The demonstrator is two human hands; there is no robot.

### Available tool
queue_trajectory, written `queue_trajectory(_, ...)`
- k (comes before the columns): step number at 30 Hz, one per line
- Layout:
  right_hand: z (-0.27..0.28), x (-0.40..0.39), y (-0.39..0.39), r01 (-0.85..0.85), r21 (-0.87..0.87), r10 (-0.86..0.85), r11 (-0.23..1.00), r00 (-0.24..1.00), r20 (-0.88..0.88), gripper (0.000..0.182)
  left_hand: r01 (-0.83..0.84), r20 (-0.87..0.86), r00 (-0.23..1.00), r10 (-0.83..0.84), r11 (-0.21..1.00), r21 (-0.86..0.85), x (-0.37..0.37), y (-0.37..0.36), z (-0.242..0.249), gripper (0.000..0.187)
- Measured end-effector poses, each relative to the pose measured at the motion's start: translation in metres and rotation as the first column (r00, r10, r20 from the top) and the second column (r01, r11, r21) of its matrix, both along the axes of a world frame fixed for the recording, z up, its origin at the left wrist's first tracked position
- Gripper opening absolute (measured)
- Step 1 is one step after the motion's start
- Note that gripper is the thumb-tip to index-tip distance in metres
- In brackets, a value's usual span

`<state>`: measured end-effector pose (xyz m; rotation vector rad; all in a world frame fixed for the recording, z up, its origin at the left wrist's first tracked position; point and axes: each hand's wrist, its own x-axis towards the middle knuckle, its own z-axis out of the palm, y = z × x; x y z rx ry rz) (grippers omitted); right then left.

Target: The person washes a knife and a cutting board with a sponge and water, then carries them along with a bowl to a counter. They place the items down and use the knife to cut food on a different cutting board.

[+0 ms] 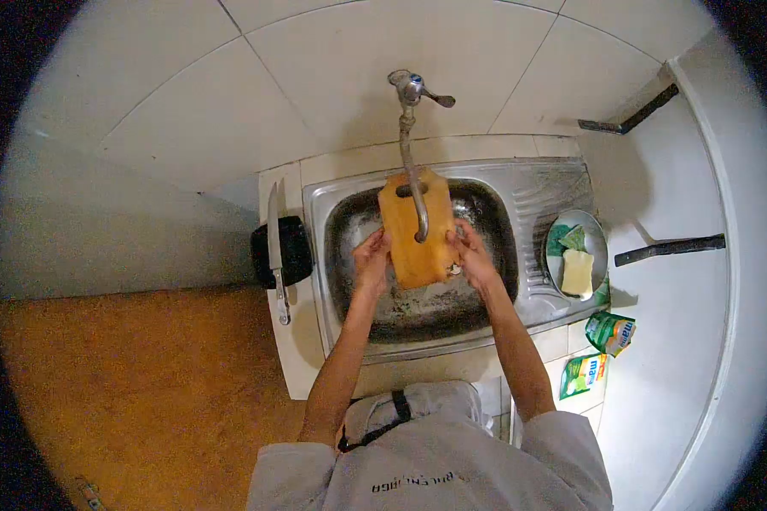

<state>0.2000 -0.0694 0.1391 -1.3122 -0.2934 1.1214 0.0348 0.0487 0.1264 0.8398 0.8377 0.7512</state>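
Note:
A wooden cutting board [413,255] with a handle slot at its far end is held over the sink basin [400,319]. My left hand [372,260] grips its left edge, fingers partly behind the wood. On the right edge, my right hand [473,254] closes around the board. The metal faucet [406,153] curves down in front of the board, its spout end over the middle of the wood. Small pale bits lie at the board's lower right corner. Whether water is running cannot be made out.
Left of the sink, a large knife [273,238] lies across a black object [294,251]. On the right drainboard, a plate [599,247] holds a yellowish block [578,272] and a green scouring pad [557,238]. Two green packets [609,332] lie nearby. A black bracket [669,249] juts from the right wall.

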Motion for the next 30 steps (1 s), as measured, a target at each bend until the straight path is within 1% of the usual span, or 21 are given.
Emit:
queue_trajectory(2,0.013,0.004,-0.007,-0.016,0.022,0.016,1.0,0.999,-0.036,0.025,0.093,0.036,0.995,-0.09,0.993,-0.068,0.009,-0.001,0.002,0.038)
queue_trajectory(3,0.017,0.005,-0.01,-0.013,0.022,0.014,1.0,0.999,-0.035,0.025,0.095,0.038,0.995,-0.093,0.993,-0.068,0.014,-0.002,0.007,0.038)
queue_trajectory(5,0.025,0.007,-0.015,0.03,0.066,-0.026,0.997,0.998,-0.063,0.025,0.063,-0.082,0.994,-0.073,0.99,-0.124,0.026,-0.005,0.015,0.036)
queue_trajectory(9,0.025,0.013,-0.026,0.018,0.069,-0.016,0.997,0.999,-0.031,0.025,0.058,-0.074,0.995,-0.071,0.984,-0.166,0.04,-0.011,0.022,0.035)
queue_trajectory(11,0.019,0.015,-0.028,0.008,0.06,-0.007,0.998,1.0,-0.018,0.033,0.039,-0.039,0.998,-0.047,0.981,-0.19,0.041,-0.013,0.023,0.037)
queue_trajectory(12,0.022,0.013,-0.027,0.008,0.062,-0.007,0.998,1.0,-0.019,0.033,0.038,-0.041,0.998,-0.047,0.981,-0.189,0.038,-0.013,0.019,0.037)
queue_trajectory(14,0.028,0.009,-0.027,0.015,0.026,-0.013,1.0,0.997,-0.079,0.032,0.153,0.09,0.986,-0.141,0.977,-0.148,0.027,-0.014,0.01,0.041)
queue_trajectory(15,0.016,0.008,-0.027,0.015,0.027,-0.013,1.0,0.997,-0.081,0.032,0.152,0.089,0.986,-0.14,0.977,-0.148,0.023,-0.014,0.006,0.041)
queue_trajectory(17,-0.02,0.006,-0.029,0.044,0.103,-0.039,0.994,0.998,-0.047,0.04,0.182,0.071,0.982,-0.173,0.972,-0.145,0.013,-0.013,0.002,0.043)
queue_trajectory(18,-0.014,0.002,-0.028,0.043,0.105,-0.038,0.994,0.998,-0.049,0.04,0.181,0.069,0.983,-0.173,0.973,-0.144,0.008,-0.013,0.004,0.043)
queue_trajectory(20,-0.004,-0.008,-0.025,0.039,0.006,-0.038,0.999,0.992,-0.118,0.043,0.149,0.004,0.989,-0.15,0.979,-0.141,-0.002,-0.015,0.01,0.041)
queue_trajectory(21,-0.009,-0.011,-0.025,0.04,0.008,-0.038,0.999,0.992,-0.12,0.043,0.149,0.002,0.989,-0.15,0.979,-0.139,-0.008,-0.015,0.011,0.041)
queue_trajectory(23,-0.019,-0.018,-0.024,0.031,-0.027,-0.036,0.999,0.975,-0.218,0.044,0.112,-0.119,0.984,-0.129,0.983,-0.142,-0.019,-0.016,0.013,0.041)
queue_trajectory(24,-0.022,-0.021,-0.025,0.028,-0.024,-0.033,0.999,0.975,-0.219,0.044,0.109,-0.12,0.985,-0.126,0.984,-0.14,-0.024,-0.017,0.01,0.041)
queue_trajectory(26,-0.025,-0.024,-0.026,-0.044,-0.102,0.03,0.994,0.989,-0.142,0.041,0.062,-0.133,0.989,-0.07,0.996,-0.059,-0.034,-0.021,0.005,0.04)
queue_trajectory(27,-0.027,-0.026,-0.027,-0.047,-0.101,0.033,0.994,0.989,-0.143,0.041,0.059,-0.135,0.989,-0.067,0.997,-0.059,-0.038,-0.023,0.01,0.04)
queue_trajectory(29,-0.029,-0.026,-0.03,-0.191,0.017,0.191,0.981,0.97,-0.15,0.041,0.028,-0.108,0.994,-0.03,1.0,-0.012,-0.044,-0.029,0.018,0.039)
queue_trajectory(30,-0.024,-0.027,-0.031,-0.189,0.017,0.189,0.982,0.971,-0.149,0.041,0.031,-0.107,0.994,-0.032,0.999,-0.011,-0.046,-0.032,0.017,0.039)
